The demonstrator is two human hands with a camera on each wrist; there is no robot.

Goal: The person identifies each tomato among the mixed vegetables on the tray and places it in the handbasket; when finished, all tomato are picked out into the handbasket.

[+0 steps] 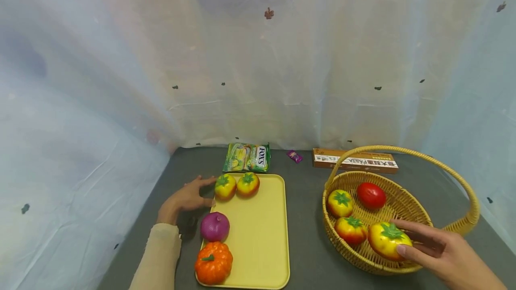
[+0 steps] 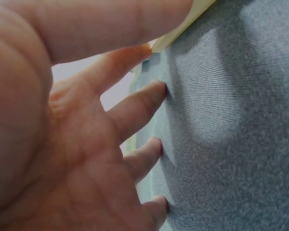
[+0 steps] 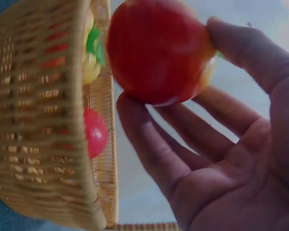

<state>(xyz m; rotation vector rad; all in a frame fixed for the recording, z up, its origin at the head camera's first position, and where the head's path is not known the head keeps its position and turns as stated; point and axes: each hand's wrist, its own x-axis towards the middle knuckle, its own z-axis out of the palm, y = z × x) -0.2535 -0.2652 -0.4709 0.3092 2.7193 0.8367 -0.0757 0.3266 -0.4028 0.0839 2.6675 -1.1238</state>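
My right hand point(image 1: 447, 250) pinches a yellow-and-red toy persimmon point(image 1: 387, 241) with a green leafy top, between thumb and fingers. In the right wrist view its red underside point(image 3: 159, 53) shows above the level of the basket rim. Below it the wicker basket point(image 1: 417, 207) holds two more persimmons point(image 1: 350, 231) and a red tomato point(image 1: 371, 196). My left hand point(image 1: 187, 198), fingers spread, is at the upper left edge of the yellow tray point(image 1: 258, 236). Its index fingertip lies right by one of two persimmons point(image 1: 225, 187) in the tray's far left corner.
A purple onion point(image 1: 215, 227) and an orange pumpkin point(image 1: 213, 264) sit along the tray's left side. Behind the tray lies a green FOX'S packet point(image 1: 247, 157), with a small purple wrapper point(image 1: 294, 156) to its right. A pasta box point(image 1: 354, 161) is behind the basket's tall handle point(image 1: 403, 149).
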